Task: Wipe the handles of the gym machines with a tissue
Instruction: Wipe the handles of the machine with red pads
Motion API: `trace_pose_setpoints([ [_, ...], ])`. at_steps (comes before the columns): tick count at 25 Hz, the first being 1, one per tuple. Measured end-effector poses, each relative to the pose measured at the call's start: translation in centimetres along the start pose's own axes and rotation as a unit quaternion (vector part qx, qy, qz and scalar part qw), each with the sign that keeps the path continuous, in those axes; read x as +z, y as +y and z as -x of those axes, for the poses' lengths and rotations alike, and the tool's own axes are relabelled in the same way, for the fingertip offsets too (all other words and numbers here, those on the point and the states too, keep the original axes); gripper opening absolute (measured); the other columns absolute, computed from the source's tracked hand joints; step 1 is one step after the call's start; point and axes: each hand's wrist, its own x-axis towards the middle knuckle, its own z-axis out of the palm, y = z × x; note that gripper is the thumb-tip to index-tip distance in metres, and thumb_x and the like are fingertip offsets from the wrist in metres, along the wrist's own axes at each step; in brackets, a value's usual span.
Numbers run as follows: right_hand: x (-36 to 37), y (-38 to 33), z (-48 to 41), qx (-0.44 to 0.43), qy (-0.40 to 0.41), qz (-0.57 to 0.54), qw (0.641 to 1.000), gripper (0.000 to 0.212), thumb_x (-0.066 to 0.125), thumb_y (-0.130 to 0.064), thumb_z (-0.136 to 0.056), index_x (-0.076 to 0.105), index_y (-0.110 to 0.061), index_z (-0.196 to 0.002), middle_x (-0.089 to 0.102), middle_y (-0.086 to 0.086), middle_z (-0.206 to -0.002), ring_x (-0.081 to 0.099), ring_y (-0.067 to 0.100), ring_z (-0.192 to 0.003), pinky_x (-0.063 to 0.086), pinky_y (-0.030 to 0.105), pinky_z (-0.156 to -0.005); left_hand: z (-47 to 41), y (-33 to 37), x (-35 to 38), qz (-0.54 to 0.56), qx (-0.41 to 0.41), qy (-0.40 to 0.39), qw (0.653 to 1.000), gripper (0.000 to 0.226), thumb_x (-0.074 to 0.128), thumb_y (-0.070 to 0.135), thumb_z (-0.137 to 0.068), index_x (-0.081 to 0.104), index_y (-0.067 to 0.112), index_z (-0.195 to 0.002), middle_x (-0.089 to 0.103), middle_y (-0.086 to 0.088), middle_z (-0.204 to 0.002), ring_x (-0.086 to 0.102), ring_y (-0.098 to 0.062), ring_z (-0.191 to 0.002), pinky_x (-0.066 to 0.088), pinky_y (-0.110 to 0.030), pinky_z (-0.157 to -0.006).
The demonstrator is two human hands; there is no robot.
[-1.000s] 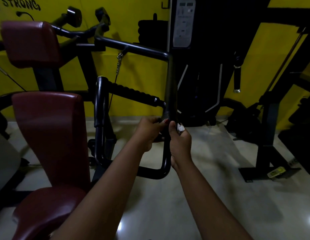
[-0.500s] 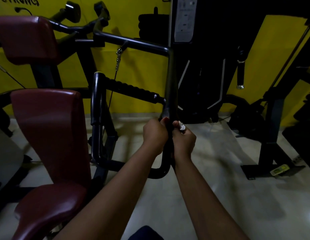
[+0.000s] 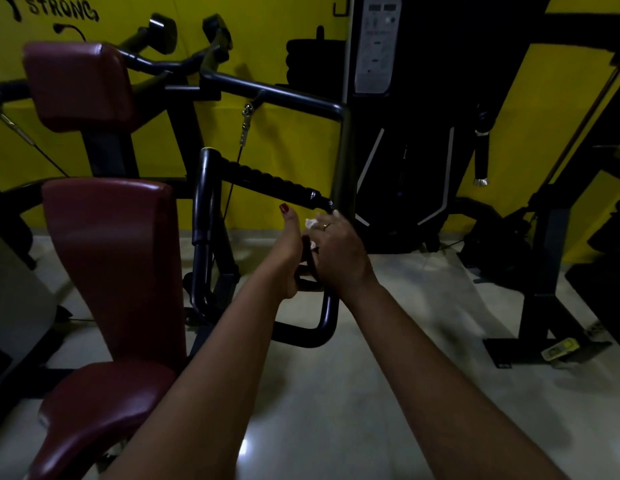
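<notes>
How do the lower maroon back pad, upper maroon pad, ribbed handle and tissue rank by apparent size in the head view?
1. lower maroon back pad (nearer camera, so flattered)
2. upper maroon pad
3. ribbed handle
4. tissue, mostly covered by right hand

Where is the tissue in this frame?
Head view, centre: the tissue is bunched in the right hand, showing white between it and the left hand, beside the upright black handle just below the ribbed grip.
</notes>
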Motion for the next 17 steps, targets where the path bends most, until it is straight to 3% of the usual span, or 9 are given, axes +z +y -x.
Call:
trace_pose_setpoints([
  [2, -0.5, 0.4, 0.7, -0.059, 0.001, -0.005, 0.998, 0.036, 0.045, -0.019, -0.086, 0.074, -0.002, -0.098, 0.072, 0.013, -0.100, 0.063, 0.029, -0.104, 0.039, 0.042, -0.106, -0.5, 0.2, -0.4, 0.030, -0.028, 0.010, 0.999, 0.101, 0.007, 0.084, -0.082, 0.067, 0.006, -0.106, 0.070, -0.018, -0.099, 0.066, -0.033, -0.093, 0.054, -0.044, -0.079],
  [5, -0.7, 1.8, 3.9, -0.083, 0.053, -0.021, 0.995, 0.035, 0.047, -0.019, -0.094, 0.066, -0.002, -0.119, 0.063, 0.012, -0.126, 0.053, 0.025, -0.125, 0.034, 0.039, -0.113, -1.2, -0.4, -0.9, 0.047, -0.035, 0.013, 0.998, 0.092, 0.010, 0.076, -0.089, 0.063, 0.005, -0.112, 0.067, -0.018, -0.108, 0.063, -0.033, -0.100, 0.052, -0.042, -0.081],
  [7, -0.4, 2.4, 3.8, -0.027, 0.088, -0.018, 0.996, 0.039, 0.045, -0.018, -0.096, 0.058, -0.001, -0.130, 0.054, 0.015, -0.137, 0.045, 0.027, -0.133, 0.033, 0.041, -0.113, -1.4, -0.5, -0.8, 0.024, 0.000, 0.023, 0.999, 0.086, 0.013, 0.072, -0.092, 0.060, 0.007, -0.122, 0.065, -0.014, -0.115, 0.060, -0.031, -0.105, 0.050, -0.042, -0.083],
  [9, -0.1, 1.9, 2.7, 0.074, 0.100, -0.091, 0.988, 0.039, 0.048, -0.014, -0.095, 0.057, 0.000, -0.131, 0.054, 0.017, -0.137, 0.045, 0.028, -0.134, 0.036, 0.041, -0.112, -1.7, -0.2, -0.6, -0.018, 0.037, 0.035, 0.999, 0.083, 0.015, 0.071, -0.093, 0.058, 0.010, -0.128, 0.063, -0.011, -0.120, 0.058, -0.028, -0.106, 0.050, -0.040, -0.080],
  [12, 0.3, 0.1, 3.2, 0.156, 0.150, -0.150, 0.965, 0.039, 0.051, -0.011, -0.092, 0.057, 0.003, -0.129, 0.054, 0.017, -0.136, 0.044, 0.027, -0.134, 0.034, 0.031, -0.111, -1.8, 0.3, -0.4, -0.116, 0.076, 0.053, 0.989, 0.085, 0.019, 0.075, -0.090, 0.052, 0.011, -0.134, 0.058, -0.010, -0.127, 0.057, -0.025, -0.101, 0.047, -0.035, -0.069],
  [15, 0.3, -1.2, 4.5, 0.166, 0.174, -0.147, 0.959, 0.039, 0.052, -0.008, -0.093, 0.057, 0.003, -0.130, 0.053, 0.016, -0.138, 0.045, 0.026, -0.133, 0.032, 0.020, -0.110, -1.8, 0.8, -0.4, -0.176, 0.097, 0.055, 0.978, 0.078, 0.030, 0.071, -0.091, 0.058, 0.008, -0.127, 0.062, -0.011, -0.120, 0.059, -0.026, -0.098, 0.049, -0.036, -0.070],
  [17, -0.4, -1.7, 3.5, 0.252, 0.132, -0.197, 0.938, 0.042, 0.047, -0.013, -0.100, 0.046, 0.000, -0.140, 0.043, 0.017, -0.146, 0.040, 0.026, -0.137, 0.024, 0.002, -0.104, -1.6, 1.0, -0.7, -0.204, 0.116, 0.049, 0.971, 0.059, 0.047, 0.057, -0.094, 0.066, 0.004, -0.114, 0.066, -0.016, -0.113, 0.060, -0.028, -0.096, 0.049, -0.039, -0.078],
])
